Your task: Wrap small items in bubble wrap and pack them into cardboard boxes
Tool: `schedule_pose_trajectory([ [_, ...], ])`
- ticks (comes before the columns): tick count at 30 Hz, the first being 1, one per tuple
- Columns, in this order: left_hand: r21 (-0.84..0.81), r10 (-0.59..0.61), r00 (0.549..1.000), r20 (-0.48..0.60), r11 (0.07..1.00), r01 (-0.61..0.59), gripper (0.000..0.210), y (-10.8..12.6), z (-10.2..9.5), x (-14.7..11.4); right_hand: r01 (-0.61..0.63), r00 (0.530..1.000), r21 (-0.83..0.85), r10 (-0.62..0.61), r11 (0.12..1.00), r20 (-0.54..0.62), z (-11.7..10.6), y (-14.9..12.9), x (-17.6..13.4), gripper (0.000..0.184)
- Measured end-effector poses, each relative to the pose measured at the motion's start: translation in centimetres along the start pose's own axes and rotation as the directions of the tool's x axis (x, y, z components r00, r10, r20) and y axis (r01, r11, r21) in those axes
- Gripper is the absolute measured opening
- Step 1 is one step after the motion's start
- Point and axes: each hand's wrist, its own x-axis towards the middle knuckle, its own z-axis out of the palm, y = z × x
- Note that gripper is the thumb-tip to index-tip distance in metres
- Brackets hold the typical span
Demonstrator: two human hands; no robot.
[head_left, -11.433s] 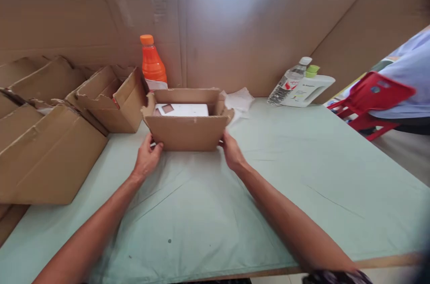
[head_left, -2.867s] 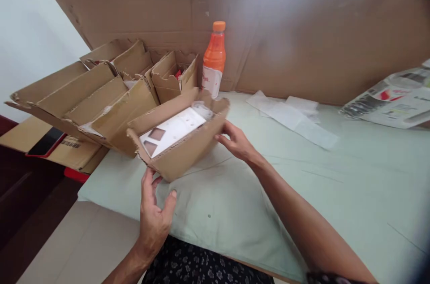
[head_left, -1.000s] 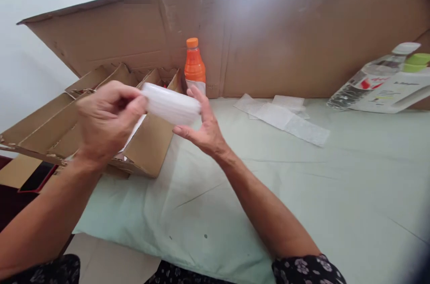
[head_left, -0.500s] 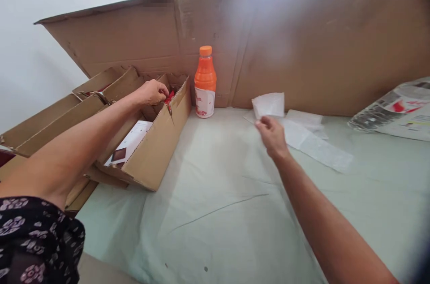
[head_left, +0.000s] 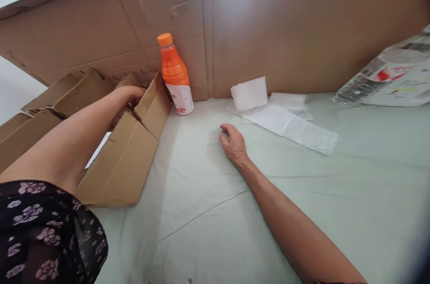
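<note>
Here, left hand (head_left: 137, 95) in rear box (head_left: 155, 111), can't tell grip; front box (head_left: 116, 167) holds white item (head_left: 99, 148); right grip (head_left: 234, 145) apart.

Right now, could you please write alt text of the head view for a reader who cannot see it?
A person's left hand reaches into an open cardboard box, partly hidden inside. The loosely curled right hand, holding nothing visible, is over a pale green cloth near white sheets; an orange bottle stands beside the box, in front of a cardboard wall.

Left hand (head_left: 135, 94) in box (head_left: 155, 111), orange bottle (head_left: 175, 74) beside
</note>
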Motion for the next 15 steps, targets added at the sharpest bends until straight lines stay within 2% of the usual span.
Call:
schedule_pose_trajectory([
  [3,-0.047,-0.062,0.994,-0.089,0.997,0.058,0.012,-0.1,-1.4,-1.4,-0.013,1.0,0.013,0.013,1.0,-0.006,0.1,-0.1,-0.1,0.031],
  [6,-0.134,-0.087,0.959,-0.27,0.99,0.052,0.007,-0.4,-4.0,-4.5,-0.025,1.0,0.038,0.025,0.999,-0.016,-0.6,-1.1,-0.1,0.03],
  [8,-0.216,-0.022,0.907,-0.422,0.973,-0.077,0.012,0.1,-5.1,-7.7,-0.017,1.0,0.093,0.019,0.996,-0.019,-1.5,-2.9,-0.1,0.035],
  [10,-0.268,0.129,0.832,-0.54,0.91,-0.316,0.013,1.5,-4.6,-11.3,0.028,0.999,0.254,-0.022,0.967,-0.024,-2.5,-5.8,-0.1,0.048],
  [12,-0.282,0.317,0.775,-0.547,0.802,-0.526,0.011,3.7,-2.7,-14.6,0.108,0.994,0.477,-0.106,0.872,-0.031,-3.4,-9.4,0.0,0.064],
  [13,-0.296,0.422,0.764,-0.487,0.743,-0.6,0.01,4.9,-1.5,-15.8,0.145,0.987,0.566,-0.154,0.812,-0.033,-3.7,-11.2,0.1,0.068],
  [15,-0.312,0.591,0.73,-0.342,0.661,-0.682,0.011,6.4,0.5,-17.2,0.186,0.973,0.647,-0.229,0.739,-0.018,-4.2,-13.8,0.7,0.061],
])
